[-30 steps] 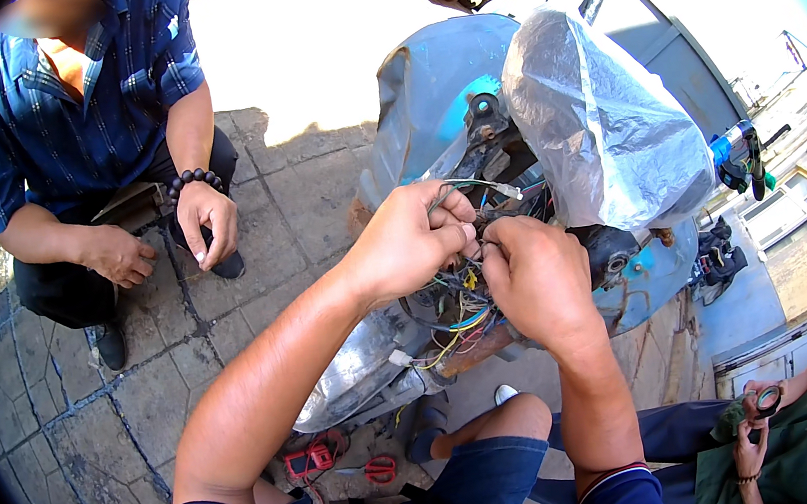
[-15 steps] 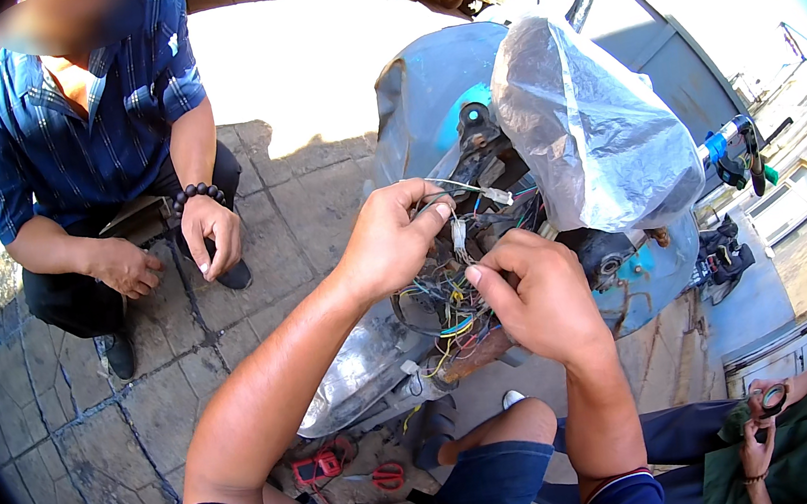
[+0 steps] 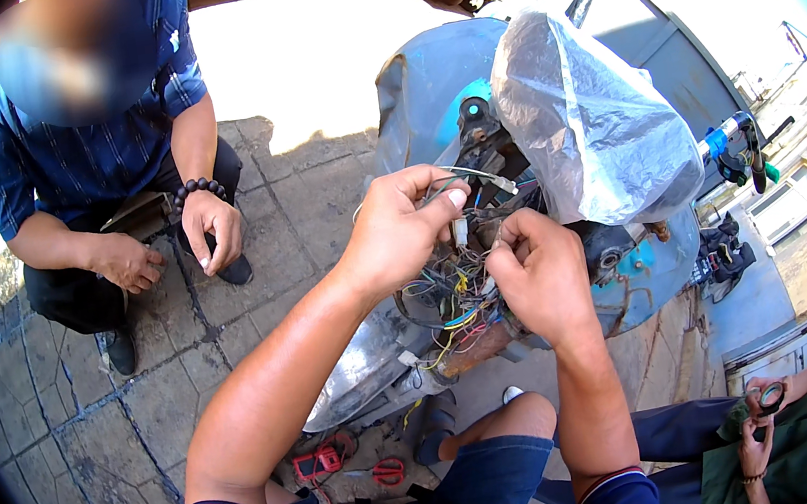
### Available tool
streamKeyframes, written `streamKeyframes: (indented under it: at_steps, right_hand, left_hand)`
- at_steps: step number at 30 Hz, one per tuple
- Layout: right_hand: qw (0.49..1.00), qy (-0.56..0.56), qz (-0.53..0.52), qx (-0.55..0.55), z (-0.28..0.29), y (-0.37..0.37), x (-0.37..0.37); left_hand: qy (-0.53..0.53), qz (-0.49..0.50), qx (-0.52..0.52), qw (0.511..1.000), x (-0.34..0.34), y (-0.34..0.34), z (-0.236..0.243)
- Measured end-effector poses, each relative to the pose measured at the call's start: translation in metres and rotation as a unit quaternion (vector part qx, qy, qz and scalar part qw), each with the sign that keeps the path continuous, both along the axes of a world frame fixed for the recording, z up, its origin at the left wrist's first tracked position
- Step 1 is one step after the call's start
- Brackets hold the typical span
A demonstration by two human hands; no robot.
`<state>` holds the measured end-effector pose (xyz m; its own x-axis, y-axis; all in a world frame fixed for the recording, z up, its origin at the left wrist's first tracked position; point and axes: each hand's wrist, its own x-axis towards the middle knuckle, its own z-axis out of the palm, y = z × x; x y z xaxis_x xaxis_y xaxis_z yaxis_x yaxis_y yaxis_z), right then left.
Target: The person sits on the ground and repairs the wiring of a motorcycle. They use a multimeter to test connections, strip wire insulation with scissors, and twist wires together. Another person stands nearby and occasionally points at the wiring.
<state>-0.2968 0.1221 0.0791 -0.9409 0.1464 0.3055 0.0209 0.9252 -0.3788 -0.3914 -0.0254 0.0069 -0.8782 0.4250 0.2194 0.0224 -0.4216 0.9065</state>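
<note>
My left hand (image 3: 405, 222) is closed in a pinch on thin wires (image 3: 460, 175), which end in a small pale connector (image 3: 504, 184) beyond the fingertips. Close on its right, my right hand (image 3: 540, 270) has thumb and forefinger pressed together among the wiring; what they hold is hidden. Another pale connector (image 3: 462, 233) hangs between my hands. Below it spreads a tangle of coloured wires (image 3: 459, 295) on an opened motorcycle (image 3: 472, 354). A cloudy plastic bag (image 3: 589, 118) covers its part at the upper right.
A person in a blue shirt (image 3: 99, 153) squats at the left on stone paving (image 3: 93, 431). At the lower right another person's hands (image 3: 755, 425) hold a roll of tape (image 3: 771, 396). Below the motorcycle lie a red meter (image 3: 317, 462) and red-handled scissors (image 3: 388, 471).
My right hand has shifted slightly up and right, its fingertips moving away from the hanging connector. My left hand has turned a little, still pinching the wires. The squatting person's head has lowered.
</note>
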Motion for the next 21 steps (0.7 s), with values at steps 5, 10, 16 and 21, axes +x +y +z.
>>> streamKeyframes:
  at_steps: [5,10,16,21]
  right_hand:
    - [0.991,0.052,-0.023,-0.12,-0.014,-0.002,0.002]
    - [0.96,0.132,0.0,-0.246,-0.03,-0.003,0.003]
    - [0.95,0.186,0.012,-0.251,-0.038,-0.008,0.0]
    - [0.939,0.188,0.013,-0.289,-0.043,-0.005,0.001]
  left_hand:
    - [-0.074,0.016,-0.03,0.997,-0.002,-0.01,-0.01]
    - [0.345,0.332,-0.176,0.86,0.025,-0.018,0.007]
    - [0.235,0.09,-0.177,0.952,0.043,-0.004,0.011]
    - [0.155,0.021,-0.184,0.97,0.035,0.013,0.004]
